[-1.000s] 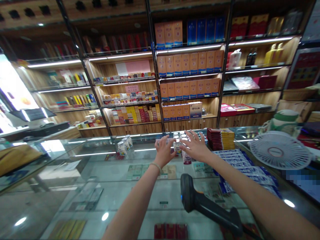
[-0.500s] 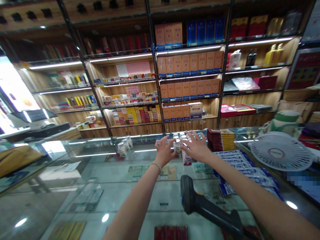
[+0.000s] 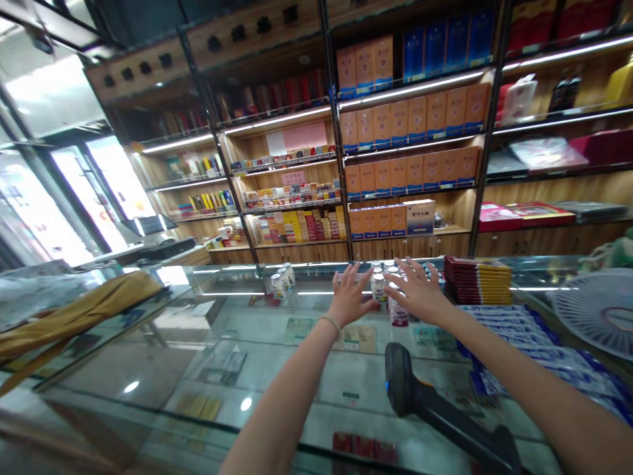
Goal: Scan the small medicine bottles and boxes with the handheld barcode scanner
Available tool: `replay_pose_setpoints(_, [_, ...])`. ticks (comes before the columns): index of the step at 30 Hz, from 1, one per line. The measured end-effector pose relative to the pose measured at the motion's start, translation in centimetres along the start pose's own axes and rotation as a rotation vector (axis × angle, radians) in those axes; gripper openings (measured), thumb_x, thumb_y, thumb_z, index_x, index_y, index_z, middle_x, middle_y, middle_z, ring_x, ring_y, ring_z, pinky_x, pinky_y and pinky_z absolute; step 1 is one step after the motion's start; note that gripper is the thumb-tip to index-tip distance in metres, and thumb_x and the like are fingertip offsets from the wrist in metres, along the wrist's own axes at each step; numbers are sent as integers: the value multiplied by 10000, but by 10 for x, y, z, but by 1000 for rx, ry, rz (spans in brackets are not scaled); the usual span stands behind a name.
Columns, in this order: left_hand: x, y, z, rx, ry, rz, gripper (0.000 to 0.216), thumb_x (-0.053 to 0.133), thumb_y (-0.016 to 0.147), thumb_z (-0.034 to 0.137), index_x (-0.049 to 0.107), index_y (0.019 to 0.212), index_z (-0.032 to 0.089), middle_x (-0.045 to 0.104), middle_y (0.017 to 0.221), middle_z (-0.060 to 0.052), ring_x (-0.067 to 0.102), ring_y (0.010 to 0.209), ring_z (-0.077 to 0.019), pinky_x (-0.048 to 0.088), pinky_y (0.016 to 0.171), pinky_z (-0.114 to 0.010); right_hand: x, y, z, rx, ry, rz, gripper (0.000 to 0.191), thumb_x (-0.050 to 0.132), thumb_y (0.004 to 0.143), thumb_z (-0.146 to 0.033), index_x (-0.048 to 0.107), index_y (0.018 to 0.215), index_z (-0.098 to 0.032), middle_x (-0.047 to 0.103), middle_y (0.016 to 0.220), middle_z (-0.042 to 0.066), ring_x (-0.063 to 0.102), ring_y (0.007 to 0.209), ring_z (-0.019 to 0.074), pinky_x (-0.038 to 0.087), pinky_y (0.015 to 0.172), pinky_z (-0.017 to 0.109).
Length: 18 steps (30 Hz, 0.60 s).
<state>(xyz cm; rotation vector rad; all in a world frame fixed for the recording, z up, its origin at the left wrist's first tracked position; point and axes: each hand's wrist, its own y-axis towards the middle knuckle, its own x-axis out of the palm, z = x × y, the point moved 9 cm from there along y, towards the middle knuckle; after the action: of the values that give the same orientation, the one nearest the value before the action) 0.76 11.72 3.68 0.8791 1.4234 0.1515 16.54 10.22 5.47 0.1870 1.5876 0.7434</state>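
Observation:
My left hand (image 3: 349,294) reaches over the glass counter with its fingers spread, at the left side of a cluster of small white cans (image 3: 378,289). My right hand (image 3: 420,291) is spread at the other side of the cluster and partly covers it. Whether either hand touches the cans, I cannot tell. A can with a pinkish-red lower part (image 3: 399,314) stands at the front of the cluster, beneath my right hand. Farther left, a short row of similar white cans (image 3: 277,285) stands apart. Between my forearms lies a black barcode scanner (image 3: 435,409).
To the right are a stack of red and yellow packets (image 3: 477,280), blue-and-white packets (image 3: 524,336) and a white fan (image 3: 601,310). Mustard-coloured cloth (image 3: 89,307) lies at the left. Behind the glass counter (image 3: 257,356) stand shelves of orange boxes (image 3: 410,125).
The view has swung left, so the counter and shelves appear farther right and more doorway shows. Both hands remain spread beside the can cluster, which looks unmoved on the counter.

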Motion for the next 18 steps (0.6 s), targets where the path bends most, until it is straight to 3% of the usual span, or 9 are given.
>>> replay_pose_setpoints(5, [-24, -15, -6, 33, 65, 0, 799, 584, 859, 652, 314, 1554, 362, 287, 1637, -101, 255, 1499, -323, 118, 1210, -569, -2, -4, -4, -47, -20, 102, 506, 288, 1016, -572, 596, 1368, -379, 415, 1581, 67, 304, 1459, 305, 173, 1165, 614])
replay_pose_setpoints(10, [-61, -25, -30, 59, 133, 25, 744, 578, 887, 600, 335, 1547, 359, 307, 1625, -95, 236, 1512, -310, 117, 1224, -543, -15, 4, -12, -90, -32, 197, 495, 297, 1019, -532, 572, 1389, -353, 469, 1540, 80, 347, 1432, 295, 200, 1152, 596])
replay_pose_setpoints(14, [-90, -38, -61, 85, 203, 4, 735, 559, 909, 575, 311, 1560, 339, 252, 1658, -88, 210, 1528, -311, 107, 1234, -547, -25, 21, -40, -190, -25, 226, 530, 345, 1004, -555, 501, 1456, -327, 453, 1556, 97, 328, 1455, 294, 175, 1169, 590])
replay_pose_setpoints(18, [-112, -61, -92, 89, 258, -29, 717, 537, 925, 561, 305, 1564, 336, 227, 1673, -62, 172, 1544, -311, 72, 1247, -549, -19, 38, -90, -283, -7, 156, 547, 384, 991, -565, 466, 1483, -341, 373, 1608, 101, 265, 1495, 318, 149, 1172, 623])
